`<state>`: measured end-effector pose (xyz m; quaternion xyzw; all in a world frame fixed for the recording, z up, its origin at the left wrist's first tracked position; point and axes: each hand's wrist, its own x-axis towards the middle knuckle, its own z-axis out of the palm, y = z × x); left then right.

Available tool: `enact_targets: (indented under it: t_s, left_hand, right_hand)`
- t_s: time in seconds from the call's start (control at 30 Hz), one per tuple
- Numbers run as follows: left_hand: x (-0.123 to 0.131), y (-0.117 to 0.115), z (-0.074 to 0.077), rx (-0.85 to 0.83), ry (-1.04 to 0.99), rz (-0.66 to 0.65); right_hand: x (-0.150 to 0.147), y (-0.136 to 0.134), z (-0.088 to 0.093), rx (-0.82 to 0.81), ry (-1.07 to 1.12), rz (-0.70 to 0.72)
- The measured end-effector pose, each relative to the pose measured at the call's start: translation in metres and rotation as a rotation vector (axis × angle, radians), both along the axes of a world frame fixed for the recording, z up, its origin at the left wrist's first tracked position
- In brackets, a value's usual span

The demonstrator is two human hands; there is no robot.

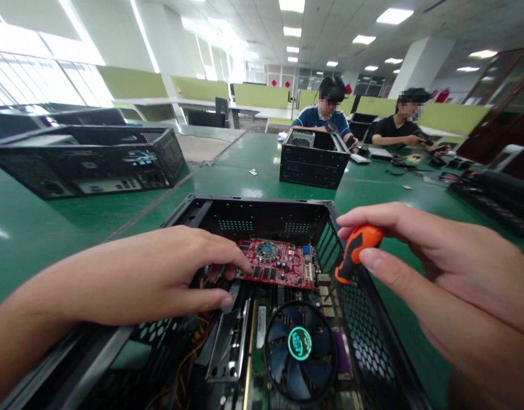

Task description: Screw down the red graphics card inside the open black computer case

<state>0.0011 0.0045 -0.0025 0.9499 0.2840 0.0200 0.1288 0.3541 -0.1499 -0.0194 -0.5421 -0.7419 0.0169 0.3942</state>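
An open black computer case (262,200) lies in front of me. Inside it, a red circuit card (287,265) with a small round fan sits above a large black cooling fan (300,347). My left hand (180,273) reaches over the case from the left, its fingers apart, with the fingertips at the left edge of the red card. On the right, my right hand (420,262) holds an orange and black screwdriver (359,250) between thumb and fingers, above the case's right side. The screwdriver's thin shaft points down and left into the case near the card's right end.
Another open case (86,165) stands on the green table (228,165) at the left, and a smaller one (315,165) farther back. Two people (324,114) sit across the table. Cables and dark parts (496,193) lie at the right.
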Motion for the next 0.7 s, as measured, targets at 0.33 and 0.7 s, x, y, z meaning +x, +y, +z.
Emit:
enact_targets:
  t_s: [0.33,0.7]
  left_hand:
    - [-0.003,0.007,-0.008,-0.061,0.045,-0.043]
    - [-0.005,0.007,-0.009,-0.040,0.036,-0.056]
  right_hand:
    - [-0.012,0.011,0.014,-0.022,-0.125,0.118]
    - [-0.011,0.010,0.011,-0.052,-0.163,0.167]
